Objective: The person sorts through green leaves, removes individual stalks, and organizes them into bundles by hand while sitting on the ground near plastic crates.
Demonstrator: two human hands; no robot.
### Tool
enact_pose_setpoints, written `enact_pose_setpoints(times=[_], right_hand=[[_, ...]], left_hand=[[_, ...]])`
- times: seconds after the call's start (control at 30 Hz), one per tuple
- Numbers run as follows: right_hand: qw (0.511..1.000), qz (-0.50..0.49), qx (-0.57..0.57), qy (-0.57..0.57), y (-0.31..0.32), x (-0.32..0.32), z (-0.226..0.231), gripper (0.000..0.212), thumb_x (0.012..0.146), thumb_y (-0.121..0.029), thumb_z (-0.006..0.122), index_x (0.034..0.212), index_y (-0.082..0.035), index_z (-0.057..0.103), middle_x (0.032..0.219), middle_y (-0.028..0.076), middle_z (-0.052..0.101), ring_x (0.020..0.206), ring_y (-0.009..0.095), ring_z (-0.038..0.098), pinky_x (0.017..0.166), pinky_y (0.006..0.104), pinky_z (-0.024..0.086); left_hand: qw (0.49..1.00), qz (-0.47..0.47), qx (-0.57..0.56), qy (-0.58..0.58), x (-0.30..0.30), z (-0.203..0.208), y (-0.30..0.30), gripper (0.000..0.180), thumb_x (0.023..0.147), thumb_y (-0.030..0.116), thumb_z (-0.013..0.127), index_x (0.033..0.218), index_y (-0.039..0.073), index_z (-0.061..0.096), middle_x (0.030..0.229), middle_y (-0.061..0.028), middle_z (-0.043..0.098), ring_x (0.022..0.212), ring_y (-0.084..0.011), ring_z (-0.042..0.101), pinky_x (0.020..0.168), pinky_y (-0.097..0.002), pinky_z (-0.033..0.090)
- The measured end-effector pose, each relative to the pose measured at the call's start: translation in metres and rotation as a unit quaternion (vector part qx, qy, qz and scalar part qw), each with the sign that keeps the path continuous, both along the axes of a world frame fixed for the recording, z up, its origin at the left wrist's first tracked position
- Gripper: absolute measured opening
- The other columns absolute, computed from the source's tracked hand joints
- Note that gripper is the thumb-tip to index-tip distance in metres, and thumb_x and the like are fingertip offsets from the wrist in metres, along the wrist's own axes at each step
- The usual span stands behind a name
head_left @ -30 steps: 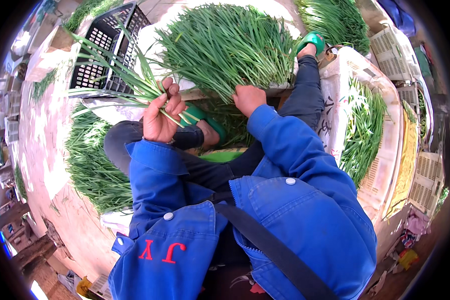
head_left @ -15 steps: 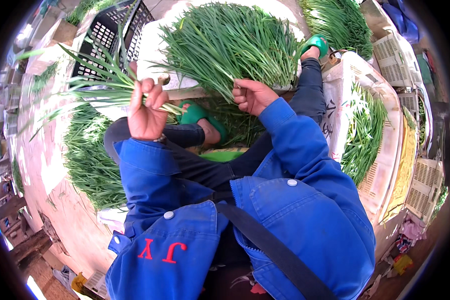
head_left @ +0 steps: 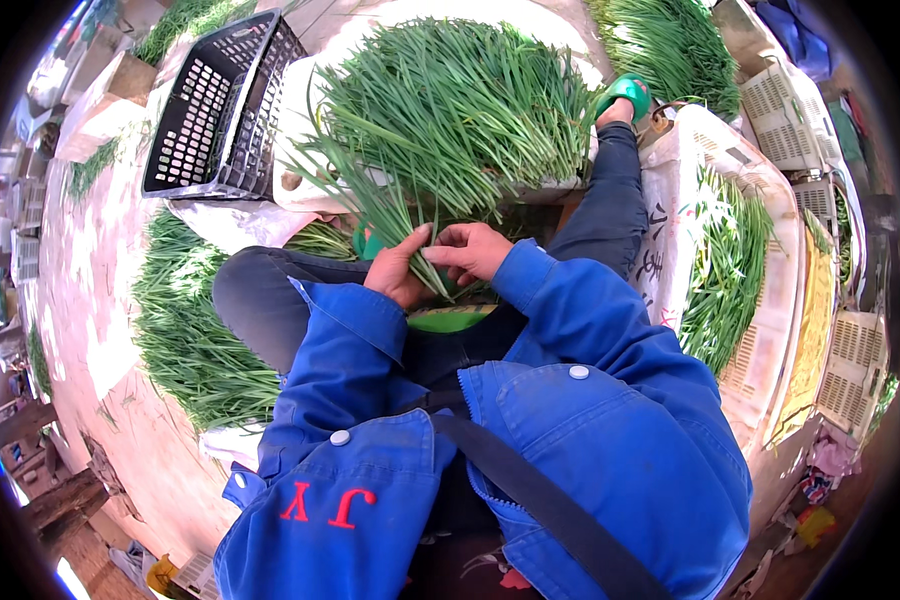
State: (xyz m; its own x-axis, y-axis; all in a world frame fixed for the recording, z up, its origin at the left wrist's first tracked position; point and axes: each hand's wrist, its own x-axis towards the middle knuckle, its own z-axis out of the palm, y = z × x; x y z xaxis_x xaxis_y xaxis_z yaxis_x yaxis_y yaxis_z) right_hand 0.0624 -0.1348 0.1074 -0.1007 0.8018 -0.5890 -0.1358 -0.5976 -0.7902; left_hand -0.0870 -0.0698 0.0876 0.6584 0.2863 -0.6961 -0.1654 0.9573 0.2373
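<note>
Low between my knees, my left hand (head_left: 398, 272) is closed around a small bunch of garlic chives (head_left: 375, 200). The long green leaves point up and to the left, and the pale stem ends stick out below the thumb. My right hand (head_left: 473, 251) meets the bunch from the right, its fingers curled and pinching at the stems. Exactly which stems it grips is partly hidden. Beyond both hands lies a large heap of garlic chives (head_left: 460, 105) on a white support (head_left: 295, 185), stem ends toward the lower right.
A black plastic crate (head_left: 192, 115) stands at the far left. More chives (head_left: 190, 325) lie beside my left knee. On the right, a lined pale basket (head_left: 760, 345) holds chives (head_left: 725, 265). Another pile (head_left: 670, 50) sits far right, near my green slipper (head_left: 626, 92).
My left hand has come down and right with its bunch, turning the leaves upward. My right hand has dropped away from the heap, and the two hands now meet at the stems.
</note>
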Motion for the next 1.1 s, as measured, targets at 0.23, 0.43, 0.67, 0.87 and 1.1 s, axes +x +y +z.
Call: enact_pose_setpoints(times=[0.23,0.43,0.67,0.87,1.1], right_hand=[[0.954,0.089,0.229,-0.170,-0.022,-0.004,0.030,0.017,0.078,-0.016,0.063,0.082,0.001,0.059,0.066,0.006,0.058,0.058,0.011,0.050,0.057,0.0280,0.043],[0.778,0.387,0.210,-0.448,-0.029,0.030,0.030,0.018,0.081,-0.019,0.056,0.085,-0.002,0.060,0.077,0.012,0.063,0.073,0.025,0.061,0.062,0.0374,0.047],[0.750,0.094,0.149,-0.637,0.037,0.053,-0.044,0.024,0.077,-0.029,0.059,0.078,-0.005,0.062,0.082,0.014,0.062,0.077,0.033,0.061,0.067,0.0449,0.049],[0.996,-0.066,0.039,-0.051,0.028,0.042,-0.009,0.030,0.078,-0.029,0.068,0.083,0.000,0.062,0.063,0.004,0.059,0.052,0.012,0.056,0.047,0.0257,0.044],[0.997,0.048,0.037,-0.046,0.002,0.011,-0.008,0.033,0.079,-0.032,0.067,0.081,0.000,0.061,0.061,0.004,0.059,0.052,0.012,0.056,0.046,0.0253,0.043]], left_hand=[[0.993,0.120,0.010,-0.015,-0.011,-0.007,0.007,0.021,0.089,0.016,0.053,0.106,0.003,0.054,0.100,-0.0114,0.059,0.093,-0.0255,0.057,0.085,-0.0435,0.047],[0.924,0.238,0.190,-0.232,-0.042,0.064,0.040,0.023,0.093,0.019,0.048,0.114,0.010,0.044,0.084,0.0005,0.043,0.064,-0.0087,0.038,0.074,-0.0286,0.043],[0.930,0.253,0.116,-0.240,-0.028,0.039,0.044,0.025,0.092,0.016,0.050,0.114,0.005,0.049,0.070,0.0015,0.034,0.062,-0.0102,0.032,0.057,-0.0236,0.031],[0.978,0.167,0.083,-0.093,-0.011,-0.013,0.014,0.025,0.091,0.021,0.051,0.111,0.007,0.051,0.080,-0.0003,0.049,0.074,-0.0146,0.048,0.071,-0.0304,0.044],[0.994,0.090,0.050,-0.044,0.016,-0.003,0.001,0.024,0.090,0.024,0.053,0.103,0.004,0.055,0.095,-0.0074,0.059,0.087,-0.0210,0.056,0.079,-0.0383,0.048]])
